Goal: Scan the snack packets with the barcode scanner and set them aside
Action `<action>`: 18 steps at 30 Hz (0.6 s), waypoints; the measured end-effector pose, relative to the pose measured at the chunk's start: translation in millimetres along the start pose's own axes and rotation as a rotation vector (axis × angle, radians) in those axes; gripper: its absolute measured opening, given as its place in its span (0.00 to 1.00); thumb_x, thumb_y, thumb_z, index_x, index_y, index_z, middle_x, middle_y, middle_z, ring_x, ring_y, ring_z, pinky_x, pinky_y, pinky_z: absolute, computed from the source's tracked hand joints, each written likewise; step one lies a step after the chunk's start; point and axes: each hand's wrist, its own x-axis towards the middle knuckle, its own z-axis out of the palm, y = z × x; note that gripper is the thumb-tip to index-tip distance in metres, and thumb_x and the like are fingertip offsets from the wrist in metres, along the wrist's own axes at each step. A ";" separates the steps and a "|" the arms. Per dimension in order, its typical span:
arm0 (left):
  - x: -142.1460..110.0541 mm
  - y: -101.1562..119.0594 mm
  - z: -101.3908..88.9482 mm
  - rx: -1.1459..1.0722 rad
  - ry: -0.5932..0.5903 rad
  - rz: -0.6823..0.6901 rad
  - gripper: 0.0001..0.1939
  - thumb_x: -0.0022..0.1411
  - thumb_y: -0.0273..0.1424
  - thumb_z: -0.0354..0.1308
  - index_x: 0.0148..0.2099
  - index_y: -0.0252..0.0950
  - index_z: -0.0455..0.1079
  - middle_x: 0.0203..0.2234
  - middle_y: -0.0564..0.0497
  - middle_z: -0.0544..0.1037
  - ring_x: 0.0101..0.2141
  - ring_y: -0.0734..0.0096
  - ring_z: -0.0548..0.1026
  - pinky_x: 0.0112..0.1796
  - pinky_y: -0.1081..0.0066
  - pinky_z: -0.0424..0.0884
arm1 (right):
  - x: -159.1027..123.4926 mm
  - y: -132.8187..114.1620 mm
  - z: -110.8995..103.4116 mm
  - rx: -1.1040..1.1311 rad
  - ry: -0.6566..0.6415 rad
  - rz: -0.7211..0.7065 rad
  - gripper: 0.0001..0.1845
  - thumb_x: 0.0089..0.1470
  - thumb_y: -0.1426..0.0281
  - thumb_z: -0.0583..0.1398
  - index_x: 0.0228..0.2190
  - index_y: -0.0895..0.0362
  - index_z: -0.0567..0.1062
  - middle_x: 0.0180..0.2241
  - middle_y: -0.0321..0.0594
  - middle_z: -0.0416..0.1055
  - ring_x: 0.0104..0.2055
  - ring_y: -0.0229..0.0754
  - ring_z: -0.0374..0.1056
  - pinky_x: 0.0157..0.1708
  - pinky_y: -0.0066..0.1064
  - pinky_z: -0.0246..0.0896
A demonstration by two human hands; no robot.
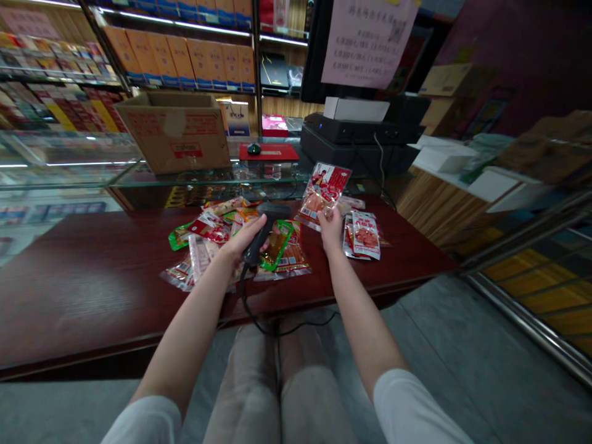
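My left hand point(252, 237) is closed around the grip of a black barcode scanner point(259, 242), whose head points right and whose cord hangs over the table edge. Held up in my right hand point(329, 225) is a red and clear snack packet point(322, 190), pinched by its lower edge and tilted. Beneath the scanner lies a loose heap of snack packets, among them a green-edged packet point(279, 245) and a red and white packet point(210, 226). Right of my right hand, a small stack of packets point(364, 235) rests with a white and red one on top.
The dark red wooden table point(83, 277) meets a glass counter point(185, 179) behind. On that counter stand an open cardboard box point(178, 139), a computer mouse point(254, 148) on a red mat point(282, 152), and black till equipment point(361, 132) below a monitor bearing a paper notice point(365, 40).
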 end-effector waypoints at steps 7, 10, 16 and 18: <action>-0.8 0.7 -0.6 -0.071 0.012 -0.045 0.30 0.61 0.57 0.56 0.43 0.33 0.72 0.13 0.54 0.69 0.12 0.76 0.64 0.14 0.77 0.58 | 5.4 -29.3 -73.5 -0.612 0.140 0.055 0.32 0.54 0.73 0.53 0.60 0.60 0.56 0.50 0.57 0.71 0.50 0.54 0.71 0.54 0.50 0.63; -4.8 3.1 3.1 -0.099 0.050 -0.024 0.29 0.61 0.57 0.56 0.42 0.33 0.72 0.13 0.55 0.68 0.12 0.76 0.64 0.14 0.76 0.58 | 6.4 -34.4 -99.5 -0.781 0.149 0.113 0.29 0.53 0.75 0.52 0.57 0.65 0.60 0.49 0.63 0.69 0.53 0.59 0.68 0.56 0.55 0.60; -14.3 7.9 3.5 -0.095 0.192 0.052 0.31 0.60 0.60 0.54 0.40 0.34 0.70 0.15 0.54 0.70 0.14 0.76 0.67 0.16 0.76 0.60 | -0.9 -41.1 -120.3 -0.831 0.158 0.118 0.30 0.51 0.77 0.53 0.57 0.64 0.61 0.56 0.65 0.59 0.58 0.60 0.64 0.57 0.55 0.58; -20.1 9.7 -1.0 -0.089 0.251 0.056 0.31 0.59 0.60 0.55 0.41 0.34 0.69 0.15 0.55 0.70 0.14 0.76 0.68 0.16 0.76 0.61 | -3.6 -45.6 -124.8 -0.840 0.155 0.177 0.29 0.52 0.78 0.53 0.57 0.65 0.62 0.56 0.66 0.58 0.58 0.62 0.63 0.57 0.57 0.58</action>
